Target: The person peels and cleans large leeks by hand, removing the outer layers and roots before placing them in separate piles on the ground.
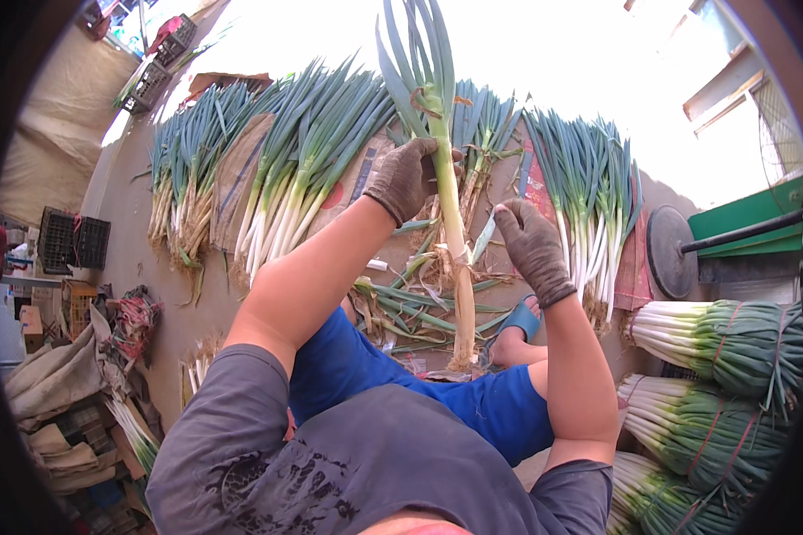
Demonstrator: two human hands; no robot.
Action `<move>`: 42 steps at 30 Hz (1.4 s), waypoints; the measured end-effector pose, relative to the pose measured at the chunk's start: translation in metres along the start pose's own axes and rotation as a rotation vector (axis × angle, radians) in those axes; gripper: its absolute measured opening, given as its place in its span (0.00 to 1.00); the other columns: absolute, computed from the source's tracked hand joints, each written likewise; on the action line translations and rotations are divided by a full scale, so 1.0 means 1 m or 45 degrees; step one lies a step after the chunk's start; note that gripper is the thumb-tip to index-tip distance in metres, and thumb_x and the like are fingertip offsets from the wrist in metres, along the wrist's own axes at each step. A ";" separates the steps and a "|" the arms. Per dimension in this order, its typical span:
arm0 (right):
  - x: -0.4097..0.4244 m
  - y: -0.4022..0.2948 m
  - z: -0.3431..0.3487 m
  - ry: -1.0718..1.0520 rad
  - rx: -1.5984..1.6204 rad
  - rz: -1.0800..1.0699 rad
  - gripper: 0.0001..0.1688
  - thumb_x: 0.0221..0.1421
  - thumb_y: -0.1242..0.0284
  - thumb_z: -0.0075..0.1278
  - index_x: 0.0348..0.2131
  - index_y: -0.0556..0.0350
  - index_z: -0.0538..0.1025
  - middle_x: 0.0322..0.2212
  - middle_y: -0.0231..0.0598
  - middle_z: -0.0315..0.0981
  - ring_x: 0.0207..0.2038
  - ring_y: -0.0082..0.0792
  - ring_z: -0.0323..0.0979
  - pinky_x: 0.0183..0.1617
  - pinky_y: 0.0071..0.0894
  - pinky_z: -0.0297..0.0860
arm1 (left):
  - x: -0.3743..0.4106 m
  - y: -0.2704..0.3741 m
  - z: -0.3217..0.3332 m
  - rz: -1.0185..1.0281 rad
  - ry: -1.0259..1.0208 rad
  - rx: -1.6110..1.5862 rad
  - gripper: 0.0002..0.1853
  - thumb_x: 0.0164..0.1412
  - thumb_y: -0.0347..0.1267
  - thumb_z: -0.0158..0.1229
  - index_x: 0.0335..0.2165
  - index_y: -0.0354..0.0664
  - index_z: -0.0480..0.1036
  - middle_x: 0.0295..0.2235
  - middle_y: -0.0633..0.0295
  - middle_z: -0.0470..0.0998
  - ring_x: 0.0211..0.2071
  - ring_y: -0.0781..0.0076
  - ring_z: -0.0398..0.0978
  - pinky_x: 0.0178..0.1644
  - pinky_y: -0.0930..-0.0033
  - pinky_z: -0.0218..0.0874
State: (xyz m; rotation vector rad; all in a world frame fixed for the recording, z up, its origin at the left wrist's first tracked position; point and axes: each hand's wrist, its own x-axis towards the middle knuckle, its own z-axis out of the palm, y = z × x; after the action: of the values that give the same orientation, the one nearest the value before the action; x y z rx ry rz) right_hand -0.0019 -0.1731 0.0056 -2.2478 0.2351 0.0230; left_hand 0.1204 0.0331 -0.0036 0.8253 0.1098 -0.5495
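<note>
My left hand (405, 180), in a brown work glove, grips a large green onion (450, 200) around its upper stalk, below the leaves. The stalk hangs upright with its roots down, and its outer skin looks brown and dry lower down. My right hand (532, 251), gloved too, is to the right of the stalk with thumb and fingers pinched on a strip of peeled leaf (484, 237) that reaches down towards the stalk. Stripped leaves (415, 311) lie on the ground beneath, around my feet.
Piles of green onions (321, 160) lie ahead, with more on the right (592, 194). Tied bundles (716, 421) are stacked at the right, near a round black plate (671, 252) on a bar. Black crates (73, 241) and folded sacks (57, 381) stand at the left.
</note>
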 end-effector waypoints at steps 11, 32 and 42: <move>0.052 -0.001 -0.019 0.185 1.213 0.080 0.28 0.58 0.73 0.55 0.57 0.59 0.69 0.44 0.40 0.74 0.42 0.27 0.74 0.44 0.28 0.73 | -0.033 -0.067 0.045 -0.060 -0.119 0.377 0.18 0.70 0.43 0.48 0.42 0.38 0.71 0.27 0.61 0.73 0.24 0.71 0.75 0.30 0.70 0.70; 0.038 0.002 -0.027 -0.105 1.343 -0.127 0.19 0.66 0.64 0.49 0.45 0.64 0.73 0.35 0.40 0.76 0.36 0.28 0.75 0.44 0.27 0.72 | -0.040 -0.056 0.057 -0.037 -0.340 0.642 0.22 0.68 0.40 0.42 0.47 0.32 0.71 0.33 0.56 0.80 0.25 0.74 0.76 0.30 0.72 0.70; 0.025 -0.007 -0.027 -0.061 1.509 -0.041 0.19 0.68 0.64 0.47 0.44 0.65 0.71 0.34 0.42 0.76 0.37 0.31 0.76 0.43 0.30 0.73 | -0.039 -0.066 0.059 0.148 -0.310 0.818 0.16 0.65 0.31 0.44 0.45 0.30 0.69 0.38 0.49 0.80 0.29 0.62 0.82 0.27 0.64 0.76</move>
State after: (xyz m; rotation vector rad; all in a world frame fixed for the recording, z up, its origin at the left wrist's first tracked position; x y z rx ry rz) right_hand 0.0221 -0.1933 0.0254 -1.0683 0.1257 -0.0654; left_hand 0.0464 -0.0297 0.0044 1.3690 -0.3553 -0.5778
